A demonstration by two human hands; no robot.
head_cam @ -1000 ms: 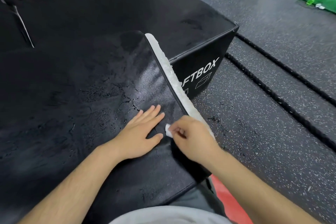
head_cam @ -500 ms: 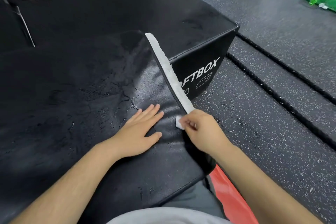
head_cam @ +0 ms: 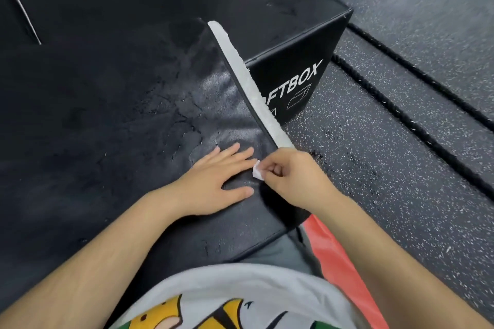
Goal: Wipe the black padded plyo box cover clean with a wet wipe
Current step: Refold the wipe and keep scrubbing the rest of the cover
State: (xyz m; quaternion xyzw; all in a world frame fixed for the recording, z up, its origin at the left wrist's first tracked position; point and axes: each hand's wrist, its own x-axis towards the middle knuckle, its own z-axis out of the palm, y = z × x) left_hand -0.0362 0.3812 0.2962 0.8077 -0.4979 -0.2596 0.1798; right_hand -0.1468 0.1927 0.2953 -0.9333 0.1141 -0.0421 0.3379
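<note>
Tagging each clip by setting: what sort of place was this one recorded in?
Most likely a gym or fitness studio: a black padded box lettered "FTBOX", speckled rubber flooring, and thick black ropes lying across the floor.

Left hand (head_cam: pixel 219 181): palm down, flat, fingers straight, thumb out; bare forearm enters from lower left. Right hand (head_cam: pixel 294 176): fingers curled, pinching a small white crumpled wet wipe (head_cam: pixel 257 172); bare forearm enters from lower right.
</note>
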